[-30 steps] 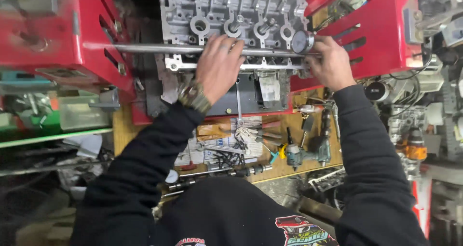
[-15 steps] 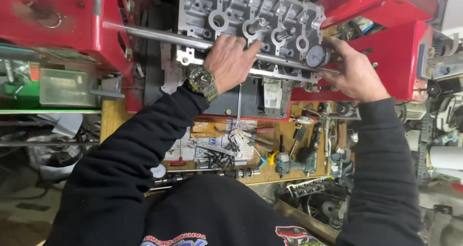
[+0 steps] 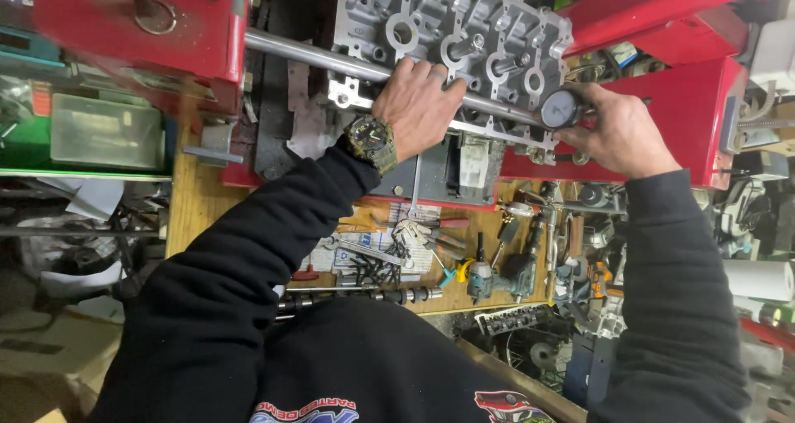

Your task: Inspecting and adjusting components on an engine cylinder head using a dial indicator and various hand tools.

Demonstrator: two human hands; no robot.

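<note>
On cylinder head (image 3: 451, 25), hands now lower-right

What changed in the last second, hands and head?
The view swung, so the cylinder head now sits tilted in frame. Left hand stays pressed on the steel bar along its edge. Right hand stays at the bar's end, fingers now clearly around the round dial gauge. Nothing let go; bench tools unmoved.

The cylinder head (image 3: 451, 38) lies behind the long bar (image 3: 331, 58). The dial gauge (image 3: 561, 108) sits at its right end; hand tools (image 3: 431, 241) lie on the workbench (image 3: 195, 207) before it.
</note>
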